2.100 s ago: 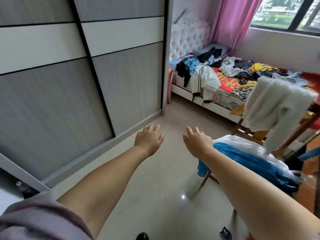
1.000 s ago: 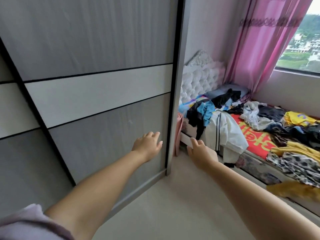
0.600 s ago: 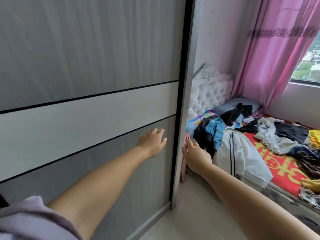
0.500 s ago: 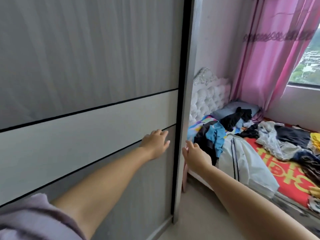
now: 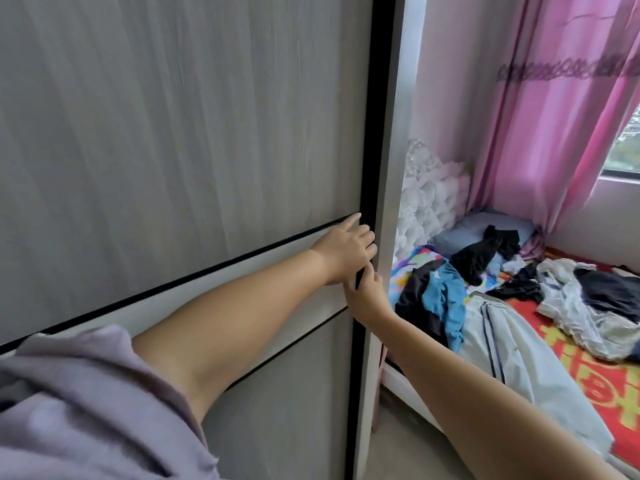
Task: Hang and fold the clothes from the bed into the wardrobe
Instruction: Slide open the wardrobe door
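Nearest you, at 7 o'clock, your lilac sleeve (image 5: 90,407) leads up the left arm to the left hand (image 5: 346,252), whose fingers curl over the black edge strip of the wardrobe door (image 5: 180,140); just below it at centre your right hand (image 5: 363,289) hooks its fingertips onto the same strip, so each grip has hold of the door's edge and nothing else. You seem to be at the opening step: the wardrobe is shut and no garment has been lifted. The next move likely calls for a steady sideways pull toward 9 o'clock, both hands together, so the panel slides on its track (watch the fingers by the grey frame post (image 5: 391,202) at 12 o'clock). Beyond, at 3 o'clock, the clothes (image 5: 446,303) lie heaped on the bed (image 5: 568,372), untouched, with a white tufted headboard (image 5: 429,199) and pink curtain (image 5: 540,109) behind at 1 o'clock.
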`<state>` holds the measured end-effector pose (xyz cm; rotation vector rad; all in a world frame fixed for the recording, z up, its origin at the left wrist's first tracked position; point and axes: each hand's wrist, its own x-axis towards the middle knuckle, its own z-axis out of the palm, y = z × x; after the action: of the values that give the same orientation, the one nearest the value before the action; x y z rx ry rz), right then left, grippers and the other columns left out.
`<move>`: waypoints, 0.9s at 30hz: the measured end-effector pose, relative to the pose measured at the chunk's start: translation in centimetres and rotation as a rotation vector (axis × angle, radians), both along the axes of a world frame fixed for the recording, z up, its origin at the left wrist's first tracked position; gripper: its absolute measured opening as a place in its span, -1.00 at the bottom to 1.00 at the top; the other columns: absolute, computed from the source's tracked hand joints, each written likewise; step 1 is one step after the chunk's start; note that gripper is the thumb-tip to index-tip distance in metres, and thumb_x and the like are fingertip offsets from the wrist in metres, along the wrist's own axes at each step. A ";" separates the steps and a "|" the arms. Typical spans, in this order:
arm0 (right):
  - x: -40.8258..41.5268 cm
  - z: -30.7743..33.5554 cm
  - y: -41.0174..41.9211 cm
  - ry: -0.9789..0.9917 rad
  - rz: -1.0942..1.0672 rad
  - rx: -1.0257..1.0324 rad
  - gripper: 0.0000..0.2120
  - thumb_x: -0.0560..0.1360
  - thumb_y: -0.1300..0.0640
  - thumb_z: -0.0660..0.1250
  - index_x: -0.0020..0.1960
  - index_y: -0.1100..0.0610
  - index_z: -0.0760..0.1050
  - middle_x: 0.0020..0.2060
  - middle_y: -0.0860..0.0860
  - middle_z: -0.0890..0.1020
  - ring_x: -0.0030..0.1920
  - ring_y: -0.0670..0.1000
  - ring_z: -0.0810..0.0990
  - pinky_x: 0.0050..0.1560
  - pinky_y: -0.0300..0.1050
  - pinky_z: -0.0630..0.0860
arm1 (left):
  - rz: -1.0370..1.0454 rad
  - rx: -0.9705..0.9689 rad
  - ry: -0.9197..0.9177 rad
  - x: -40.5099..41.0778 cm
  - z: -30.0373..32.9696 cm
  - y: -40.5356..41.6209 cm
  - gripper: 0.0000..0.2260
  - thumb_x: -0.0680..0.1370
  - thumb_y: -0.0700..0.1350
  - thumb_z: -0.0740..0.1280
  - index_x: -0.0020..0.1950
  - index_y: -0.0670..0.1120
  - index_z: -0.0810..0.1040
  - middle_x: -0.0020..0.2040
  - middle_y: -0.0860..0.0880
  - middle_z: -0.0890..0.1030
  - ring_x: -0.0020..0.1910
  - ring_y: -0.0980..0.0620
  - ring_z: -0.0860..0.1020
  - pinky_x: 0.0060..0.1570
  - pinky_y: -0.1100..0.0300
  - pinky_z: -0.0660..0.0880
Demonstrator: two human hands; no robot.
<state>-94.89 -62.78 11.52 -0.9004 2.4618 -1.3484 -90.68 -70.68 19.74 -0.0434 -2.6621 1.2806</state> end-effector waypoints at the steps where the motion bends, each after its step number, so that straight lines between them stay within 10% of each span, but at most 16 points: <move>1: -0.6 0.1 -0.7 -0.037 -0.003 -0.038 -0.40 0.63 0.02 0.13 0.56 0.16 -0.05 0.47 0.21 0.17 0.41 0.21 0.28 0.38 0.05 0.27 | 0.010 -0.041 -0.017 -0.7 0.3 -0.3 -0.66 0.64 -0.16 0.03 0.39 -0.16 0.34 0.39 -0.17 0.36 0.43 -0.14 0.25 0.48 -0.12 -0.09; 9: -3.2 -0.7 -3.4 -0.254 0.026 -0.097 -0.29 0.60 -0.04 0.19 0.56 0.19 -0.10 0.51 0.21 0.11 0.49 0.19 0.17 0.41 0.01 0.14 | 0.167 -0.128 -0.110 -2.2 0.4 -1.6 -0.59 0.66 -0.05 0.02 0.51 -0.09 0.20 0.55 -0.11 0.13 0.54 -0.09 0.00 0.42 -0.24 -0.23; 13: -3.3 -1.4 -3.1 -0.191 0.015 -0.153 -0.46 0.60 0.04 0.20 0.47 0.23 0.12 0.38 0.23 0.36 0.34 0.19 0.38 0.25 0.00 0.33 | 0.182 -0.110 -0.102 -2.4 -0.2 -0.5 -0.62 0.66 -0.09 0.04 0.46 -0.13 0.29 0.51 -0.12 0.20 0.52 -0.08 0.06 0.43 -0.28 -0.17; 20: -0.5 -1.3 -2.0 -0.198 0.070 -0.187 -0.41 0.60 -0.03 0.18 0.52 0.11 0.04 0.43 0.17 0.25 0.35 0.18 0.34 0.13 -0.07 0.29 | 0.189 -0.123 -0.002 -0.3 -0.3 0.7 -0.70 0.61 -0.18 0.14 0.33 -0.16 0.44 0.35 -0.13 0.36 0.45 -0.10 0.18 0.39 -0.36 -0.13; 27: 6.9 -1.0 -2.5 -0.196 0.081 -0.205 -0.42 0.62 -0.03 0.14 0.54 0.12 0.03 0.44 0.14 0.25 0.38 0.14 0.32 0.33 0.12 0.36 | 0.237 -0.162 0.031 6.9 -0.3 0.4 -0.71 0.56 -0.09 0.30 0.27 -0.11 0.48 0.34 -0.14 0.38 0.43 -0.11 0.22 0.37 -0.37 -0.16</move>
<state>-88.02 -65.32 10.52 -0.8542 2.1497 -1.5993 -83.82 -70.27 19.46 0.2744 -2.5916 1.5521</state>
